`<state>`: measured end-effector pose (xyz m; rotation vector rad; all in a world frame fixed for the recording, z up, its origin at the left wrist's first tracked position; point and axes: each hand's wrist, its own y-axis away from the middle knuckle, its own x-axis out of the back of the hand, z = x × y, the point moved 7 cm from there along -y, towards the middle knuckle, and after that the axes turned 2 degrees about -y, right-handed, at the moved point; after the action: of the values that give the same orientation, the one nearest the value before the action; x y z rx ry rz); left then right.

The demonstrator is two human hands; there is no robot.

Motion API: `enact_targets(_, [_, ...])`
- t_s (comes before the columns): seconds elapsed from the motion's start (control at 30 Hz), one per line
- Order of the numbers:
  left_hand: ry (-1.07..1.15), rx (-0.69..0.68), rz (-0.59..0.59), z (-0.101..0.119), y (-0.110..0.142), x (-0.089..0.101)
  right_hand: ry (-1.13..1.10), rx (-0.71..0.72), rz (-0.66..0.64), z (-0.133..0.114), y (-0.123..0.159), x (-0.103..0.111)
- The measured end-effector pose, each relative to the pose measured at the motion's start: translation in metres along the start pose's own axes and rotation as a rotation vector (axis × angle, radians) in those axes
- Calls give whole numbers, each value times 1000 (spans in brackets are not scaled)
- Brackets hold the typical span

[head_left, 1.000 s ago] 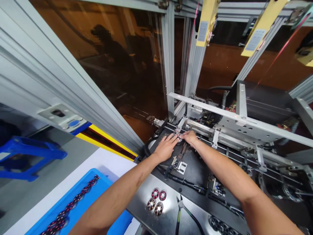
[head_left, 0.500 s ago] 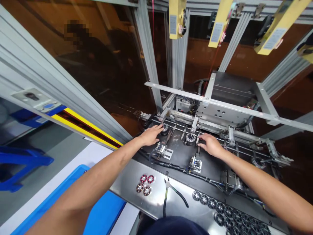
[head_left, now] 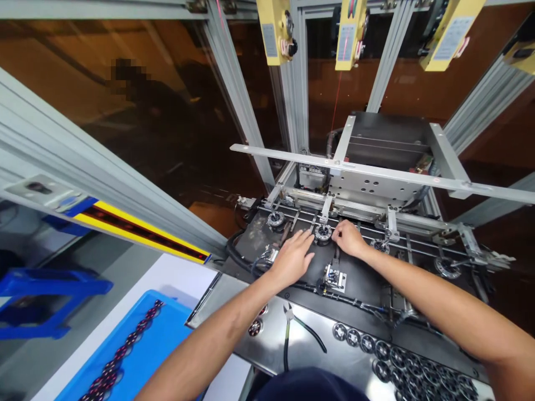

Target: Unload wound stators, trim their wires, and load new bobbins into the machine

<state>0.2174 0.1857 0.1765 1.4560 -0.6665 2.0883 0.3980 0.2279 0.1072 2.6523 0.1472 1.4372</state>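
Beside another round fixture (head_left: 323,233), left hand (head_left: 292,257) arrived.

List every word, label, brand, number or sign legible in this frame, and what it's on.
No text is legible.
Label on first yellow unit from left: too small to read.
Label on second yellow unit: too small.
Label on third yellow unit: too small.

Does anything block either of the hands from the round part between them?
Nothing visible does: the left hand and right hand flank the round part; the metal bracket is on its far side.
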Motion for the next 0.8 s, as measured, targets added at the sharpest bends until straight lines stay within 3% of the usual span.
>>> enact_targets(0.13, [-17, -23, -82, 3, -18, -42, -118, -293, -56, 18, -27, -10])
enact_targets(0.3, [-49, -53, -138, 2, -28, -58, -257, -478, -36, 26, -41, -9])
enact_targets(0.63, [-86, -71, -193, -1, -31, -59, -469, -449, -67, 22, -30, -14])
enact_targets(0.8, [-109, -78, -208, 1, -32, -59, -385, -351, -79, -4, -27, 1])
